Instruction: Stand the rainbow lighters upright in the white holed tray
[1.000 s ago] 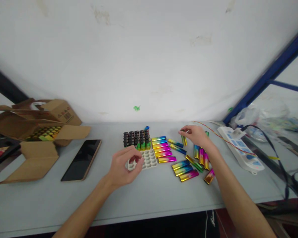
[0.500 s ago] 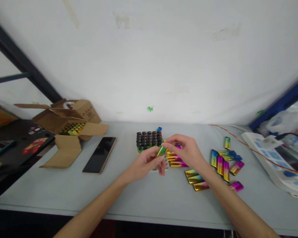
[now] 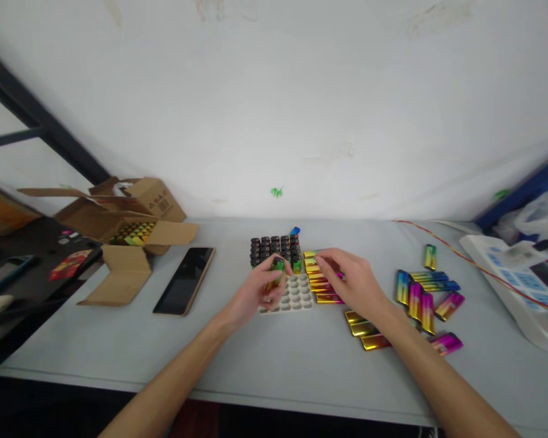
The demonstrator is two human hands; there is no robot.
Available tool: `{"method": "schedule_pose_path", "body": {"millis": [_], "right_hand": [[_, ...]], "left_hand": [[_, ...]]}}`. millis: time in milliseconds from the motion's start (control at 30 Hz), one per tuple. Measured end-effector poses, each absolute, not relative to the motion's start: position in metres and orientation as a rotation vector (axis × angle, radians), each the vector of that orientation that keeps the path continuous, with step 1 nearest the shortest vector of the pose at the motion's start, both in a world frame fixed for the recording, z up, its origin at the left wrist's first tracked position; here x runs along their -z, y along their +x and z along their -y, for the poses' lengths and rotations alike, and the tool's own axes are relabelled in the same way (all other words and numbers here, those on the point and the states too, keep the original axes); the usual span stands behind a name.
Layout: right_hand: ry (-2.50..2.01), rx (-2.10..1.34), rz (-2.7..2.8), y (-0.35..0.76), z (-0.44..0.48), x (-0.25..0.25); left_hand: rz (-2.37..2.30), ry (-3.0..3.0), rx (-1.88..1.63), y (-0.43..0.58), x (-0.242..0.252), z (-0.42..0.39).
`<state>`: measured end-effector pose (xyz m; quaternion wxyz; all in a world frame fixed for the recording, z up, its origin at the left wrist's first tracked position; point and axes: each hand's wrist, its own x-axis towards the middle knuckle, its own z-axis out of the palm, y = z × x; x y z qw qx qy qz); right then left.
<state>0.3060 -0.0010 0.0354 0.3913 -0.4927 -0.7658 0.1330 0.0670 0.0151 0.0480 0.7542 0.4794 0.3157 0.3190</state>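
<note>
My left hand (image 3: 258,291) is closed round a green and gold lighter (image 3: 276,271), holding it upright over the white tray (image 3: 296,295) with round empty slots. Rows of black-capped lighters (image 3: 274,248) fill the tray's far half. My right hand (image 3: 347,281) rests over a row of rainbow-coloured lighters (image 3: 319,285) lying beside the tray, its fingers curled and reaching down onto them. What the right fingers hold, if anything, is hidden. More rainbow lighters (image 3: 422,295) lie scattered to the right, and three gold ones (image 3: 363,331) near my right forearm.
A dark phone (image 3: 185,280) lies left of the tray. An open cardboard box (image 3: 128,234) with lighters inside stands at the back left. A white power strip (image 3: 514,286) with cables sits at the right. The table's front edge (image 3: 274,401) is close to me.
My right hand brought a lighter from the right pile to the middle and passed it to my left hand, which now holds it over the tray. The right hand moved back onto the row.
</note>
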Motion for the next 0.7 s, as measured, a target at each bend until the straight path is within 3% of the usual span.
{"method": "schedule_pose_path", "body": {"millis": [700], "right_hand": [[-1.192,-0.296,2.051,0.301,0.004,-0.030]], "left_hand": [[-0.984,1.161,-0.729,0.077,-0.029,-0.017]]}}
